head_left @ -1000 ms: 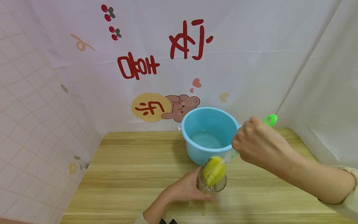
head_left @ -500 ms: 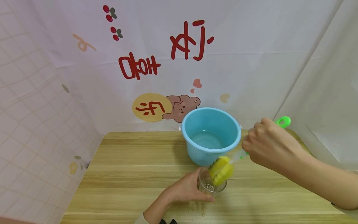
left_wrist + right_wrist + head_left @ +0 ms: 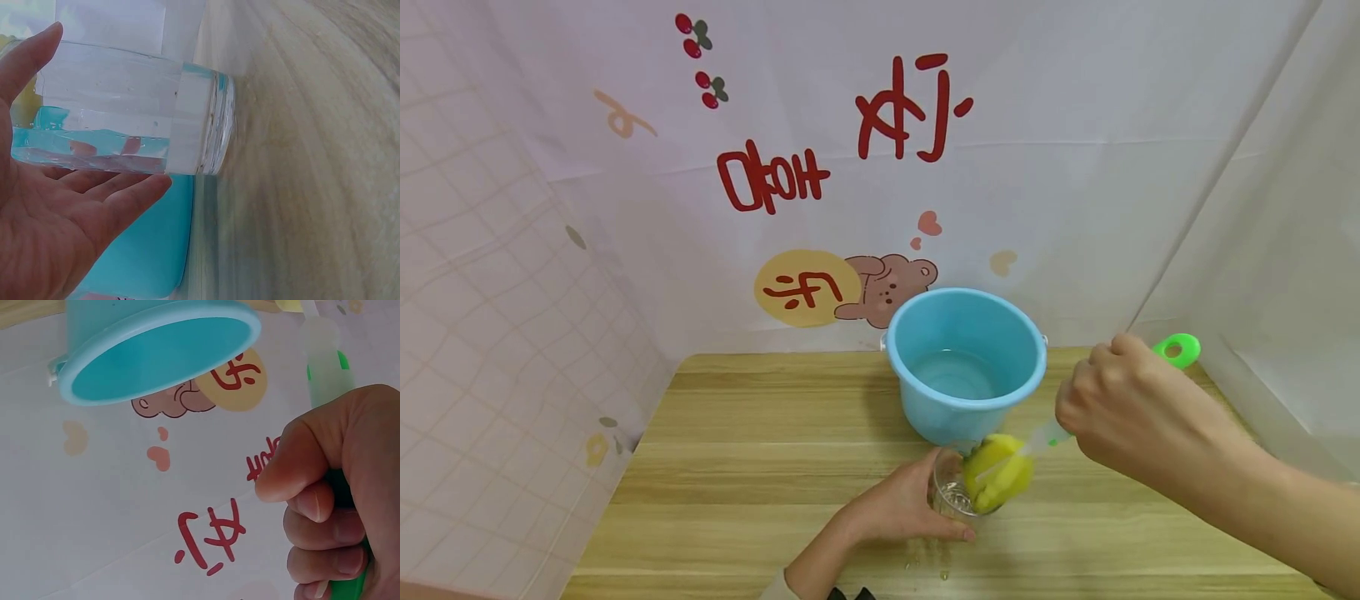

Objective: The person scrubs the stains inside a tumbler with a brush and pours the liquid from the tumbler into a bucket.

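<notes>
My left hand (image 3: pixel 895 505) holds a clear drinking glass (image 3: pixel 951 492) near the table's front, with thumb and fingers on either side of it. In the left wrist view the glass (image 3: pixel 125 94) stands with its thick base near the wooden surface. My right hand (image 3: pixel 1138 408) grips the handle of a sponge cup brush (image 3: pixel 998 472), its fingers curled round the green part. The brush slants down to the left, and its yellow sponge head is at the glass's mouth, over the right rim. Whether the head touches the inner wall cannot be told.
A light blue bucket (image 3: pixel 917 410) with some water in it stands just behind the glass. Water drops (image 3: pixel 944 575) lie on the wooden table (image 3: pixel 737 467) in front. White printed cloth (image 3: pixel 1075 208) walls the back and sides.
My right hand has moved to the right and slightly down. The yellow sponge head has shifted right across the glass's mouth and lower. My left hand and the glass have stayed in place.
</notes>
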Demonstrator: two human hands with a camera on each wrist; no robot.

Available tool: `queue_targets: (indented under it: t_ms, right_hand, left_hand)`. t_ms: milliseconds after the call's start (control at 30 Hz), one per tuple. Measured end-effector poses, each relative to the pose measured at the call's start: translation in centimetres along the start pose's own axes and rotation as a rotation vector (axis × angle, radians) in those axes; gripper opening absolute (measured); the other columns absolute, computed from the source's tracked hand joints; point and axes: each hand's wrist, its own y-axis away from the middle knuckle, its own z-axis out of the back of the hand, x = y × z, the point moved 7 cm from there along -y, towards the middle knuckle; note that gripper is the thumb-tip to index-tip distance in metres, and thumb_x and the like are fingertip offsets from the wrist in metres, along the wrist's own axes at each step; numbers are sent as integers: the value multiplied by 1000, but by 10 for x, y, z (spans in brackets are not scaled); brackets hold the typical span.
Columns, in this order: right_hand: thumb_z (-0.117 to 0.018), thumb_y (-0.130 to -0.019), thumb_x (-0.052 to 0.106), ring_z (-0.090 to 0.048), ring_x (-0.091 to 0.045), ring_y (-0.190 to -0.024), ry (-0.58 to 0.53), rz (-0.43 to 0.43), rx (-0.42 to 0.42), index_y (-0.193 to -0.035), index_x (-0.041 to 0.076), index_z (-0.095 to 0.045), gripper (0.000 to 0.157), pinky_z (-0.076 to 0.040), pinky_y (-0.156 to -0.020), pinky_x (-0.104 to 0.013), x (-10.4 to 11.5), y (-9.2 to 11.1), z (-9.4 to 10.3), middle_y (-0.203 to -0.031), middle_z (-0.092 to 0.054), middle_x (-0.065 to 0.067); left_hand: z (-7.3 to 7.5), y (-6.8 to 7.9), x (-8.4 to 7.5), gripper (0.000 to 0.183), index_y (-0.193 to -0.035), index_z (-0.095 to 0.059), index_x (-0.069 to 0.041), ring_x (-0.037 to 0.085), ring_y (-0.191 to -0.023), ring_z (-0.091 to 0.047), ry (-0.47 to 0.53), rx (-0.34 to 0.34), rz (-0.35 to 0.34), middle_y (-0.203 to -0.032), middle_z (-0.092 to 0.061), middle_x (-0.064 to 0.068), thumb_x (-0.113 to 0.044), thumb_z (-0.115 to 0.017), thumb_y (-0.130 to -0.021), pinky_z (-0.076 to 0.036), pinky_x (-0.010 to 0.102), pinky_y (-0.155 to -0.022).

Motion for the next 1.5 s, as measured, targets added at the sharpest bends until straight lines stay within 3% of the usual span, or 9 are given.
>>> queue_targets:
  t_ms: [267, 533, 867, 1000, 1333, 1500]
  right_hand:
    - [-55, -51, -9, -32, -29, -43, 48, 5, 14, -53, -3, -22, 33, -17, -51, -24, 7, -9, 7, -43, -31, -25]
    - [-56, -56, -6, -24, -22, -43, 24, 20, 1, -53, 4, -21, 36, -16, -51, -24, 11, -17, 6, -43, -28, -16]
    - [-53, -56, -8, -22, -18, -43, 7, -16, -6, -51, 9, -19, 39, -17, -49, -23, 8, -23, 1, -44, -22, -10]
    - [-48, -58, -9, -19, -14, -44, -36, -40, -22, -51, 14, -17, 40, -17, -48, -23, 3, -22, -5, -46, -15, -3]
    - [-12, -62, -8, -17, -13, -40, -133, -114, -64, -48, 18, -14, 29, -14, -46, -23, -7, -5, -27, -46, -11, 2]
    - [-10, -63, -8, -21, -19, -36, -169, -121, -79, -48, 16, -14, 29, -15, -43, -23, -10, 7, -33, -45, -12, 0]
  left_hand:
    - [0, -1, 0, 91, -140, -29, -35, 2, -116, -47, 40, 23, -9, -130, -47, -15, -50, -81, -67, -41, 24, -95]
    - [0, -2, -4, 94, -142, -25, -39, 1, -118, -46, 48, 29, -47, -130, -47, -18, -43, -83, -69, -37, 26, -101]
    - [-1, -1, -4, 88, -137, -30, -38, 1, -114, -49, 53, 23, -33, -124, -51, -17, -43, -84, -68, -38, 26, -100]
    - [-1, -1, -4, 88, -137, -29, -38, 1, -114, -49, 45, 25, -40, -123, -51, -17, -47, -82, -68, -38, 26, -100]
    - [0, 0, -6, 97, -143, -21, -39, 3, -121, -44, -4, 5, -50, -134, -44, -17, -51, -81, -67, -36, 30, -103]
    - [0, -1, -6, 97, -144, -22, -38, 3, -121, -44, 1, -1, -56, -133, -45, -17, -50, -81, -68, -37, 31, -102]
